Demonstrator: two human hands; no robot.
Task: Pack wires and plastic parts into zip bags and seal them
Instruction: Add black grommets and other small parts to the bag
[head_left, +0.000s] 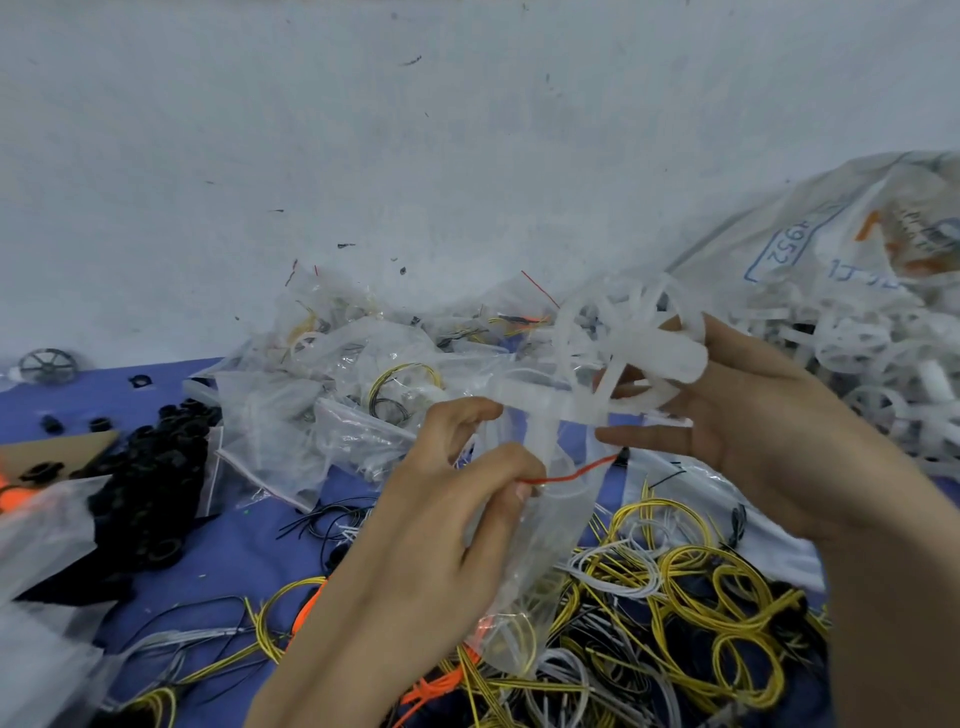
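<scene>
My left hand (447, 514) pinches the mouth of a clear zip bag (540, 561) that hangs down over the wire pile, and a red wire (571, 475) runs from its fingertips toward the right. My right hand (753, 431) grips a translucent white plastic wheel-shaped part (634, 353) just above the bag's opening, with its lower fingers stretched toward the bag's rim. Yellow, white, black and orange wires (675, 597) lie tangled beneath both hands on the blue table (249, 551).
A heap of filled zip bags (332, 395) lies beyond my left hand. Black plastic rings (156, 467) are piled at the left. A large printed sack (831, 244) spills white plastic parts (872, 364) at the right. A grey wheel (49, 366) stands far left.
</scene>
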